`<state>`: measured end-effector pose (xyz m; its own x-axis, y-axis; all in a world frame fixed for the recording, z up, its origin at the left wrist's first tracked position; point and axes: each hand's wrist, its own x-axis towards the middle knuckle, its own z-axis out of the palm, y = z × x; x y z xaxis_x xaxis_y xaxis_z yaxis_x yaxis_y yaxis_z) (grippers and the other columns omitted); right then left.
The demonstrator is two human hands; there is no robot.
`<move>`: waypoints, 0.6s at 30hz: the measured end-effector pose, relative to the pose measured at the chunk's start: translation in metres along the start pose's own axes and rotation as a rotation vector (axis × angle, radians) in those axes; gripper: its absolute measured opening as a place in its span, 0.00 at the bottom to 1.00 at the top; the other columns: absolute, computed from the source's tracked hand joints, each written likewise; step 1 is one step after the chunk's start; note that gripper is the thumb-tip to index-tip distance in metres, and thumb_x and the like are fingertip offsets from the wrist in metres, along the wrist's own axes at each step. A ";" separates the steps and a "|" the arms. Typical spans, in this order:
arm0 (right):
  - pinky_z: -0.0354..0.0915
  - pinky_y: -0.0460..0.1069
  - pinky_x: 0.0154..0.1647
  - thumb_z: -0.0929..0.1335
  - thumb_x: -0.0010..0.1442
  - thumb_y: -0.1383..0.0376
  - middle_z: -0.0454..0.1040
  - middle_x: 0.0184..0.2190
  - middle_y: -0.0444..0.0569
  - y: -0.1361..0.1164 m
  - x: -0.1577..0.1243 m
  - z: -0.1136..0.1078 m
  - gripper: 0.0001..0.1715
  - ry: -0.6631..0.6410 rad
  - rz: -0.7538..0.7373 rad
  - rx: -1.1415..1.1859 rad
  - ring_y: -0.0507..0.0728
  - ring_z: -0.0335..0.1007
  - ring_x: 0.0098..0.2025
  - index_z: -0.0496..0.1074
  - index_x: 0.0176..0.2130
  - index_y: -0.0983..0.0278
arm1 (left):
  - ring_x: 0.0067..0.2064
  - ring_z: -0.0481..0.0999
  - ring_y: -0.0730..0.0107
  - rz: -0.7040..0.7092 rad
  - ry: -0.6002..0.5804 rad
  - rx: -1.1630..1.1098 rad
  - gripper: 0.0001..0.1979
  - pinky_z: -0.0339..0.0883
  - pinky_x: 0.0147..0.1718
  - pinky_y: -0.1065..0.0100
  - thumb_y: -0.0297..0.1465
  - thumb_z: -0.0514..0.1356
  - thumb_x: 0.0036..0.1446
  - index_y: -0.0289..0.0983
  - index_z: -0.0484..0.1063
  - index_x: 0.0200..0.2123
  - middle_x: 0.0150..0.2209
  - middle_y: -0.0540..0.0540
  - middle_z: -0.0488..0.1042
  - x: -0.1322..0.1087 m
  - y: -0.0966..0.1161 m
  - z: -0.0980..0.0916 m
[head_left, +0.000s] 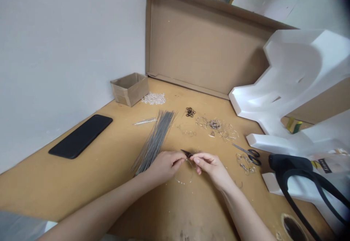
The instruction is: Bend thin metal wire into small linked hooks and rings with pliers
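My left hand (164, 165) and my right hand (212, 167) meet over the middle of the table, fingers pinched close together. Between them hangs a thin wire loop (182, 183) with a few small clear beads along its lower part; both hands appear to grip its upper ends. Just behind the fingertips a dark pointed tool tip (186, 152) shows, its kind unclear. Beside my left hand lies a bundle of grey wires (155, 139). To the right of my right hand are scissors (250, 153) with black handles and several wire rings (244, 163).
A small cardboard box (128, 90) stands at the back left beside a pile of clear beads (154, 98). A black phone (82, 136) lies left. Black rings (190, 112) and tangled wire pieces (218, 127) lie behind my hands. White foam (298, 77) and black headgear (291, 164) occupy the right.
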<state>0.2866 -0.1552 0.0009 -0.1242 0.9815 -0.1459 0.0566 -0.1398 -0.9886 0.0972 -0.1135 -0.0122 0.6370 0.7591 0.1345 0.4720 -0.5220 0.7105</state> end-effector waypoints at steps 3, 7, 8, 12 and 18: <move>0.61 0.45 0.25 0.70 0.50 0.58 0.69 0.20 0.42 0.000 0.000 0.002 0.13 -0.003 0.007 0.011 0.48 0.63 0.21 0.76 0.33 0.64 | 0.34 0.73 0.73 -0.019 0.004 -0.037 0.12 0.60 0.32 0.74 0.28 0.48 0.57 0.39 0.72 0.36 0.33 0.51 0.76 0.001 -0.001 0.001; 0.62 0.46 0.27 0.72 0.47 0.58 0.71 0.21 0.44 -0.001 0.000 0.007 0.13 0.023 0.021 0.028 0.49 0.64 0.23 0.77 0.32 0.64 | 0.33 0.73 0.72 -0.039 0.050 0.056 0.13 0.60 0.31 0.74 0.29 0.47 0.57 0.38 0.71 0.36 0.32 0.50 0.76 0.000 -0.002 0.004; 0.62 0.46 0.27 0.72 0.47 0.58 0.72 0.21 0.44 -0.001 0.000 0.007 0.13 0.037 0.023 0.049 0.49 0.65 0.24 0.77 0.31 0.65 | 0.34 0.73 0.71 -0.030 0.063 0.113 0.13 0.60 0.31 0.74 0.28 0.47 0.58 0.38 0.71 0.36 0.32 0.49 0.76 -0.001 -0.001 0.004; 0.61 0.43 0.25 0.72 0.47 0.58 0.72 0.21 0.45 -0.002 0.001 0.006 0.14 0.071 0.081 0.184 0.48 0.65 0.23 0.76 0.32 0.66 | 0.31 0.73 0.69 0.014 0.090 0.388 0.14 0.60 0.28 0.73 0.26 0.45 0.58 0.37 0.70 0.38 0.30 0.46 0.74 -0.004 0.006 0.002; 0.65 0.44 0.27 0.73 0.46 0.59 0.74 0.24 0.47 -0.007 0.001 0.004 0.15 0.096 0.151 0.288 0.50 0.70 0.27 0.74 0.32 0.67 | 0.29 0.72 0.70 0.086 0.115 0.538 0.14 0.59 0.25 0.72 0.25 0.45 0.58 0.37 0.69 0.39 0.29 0.47 0.72 -0.006 0.009 0.001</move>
<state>0.2822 -0.1536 0.0080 -0.0410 0.9528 -0.3007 -0.2170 -0.3023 -0.9282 0.0981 -0.1227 -0.0071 0.6304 0.7270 0.2723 0.6851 -0.6859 0.2451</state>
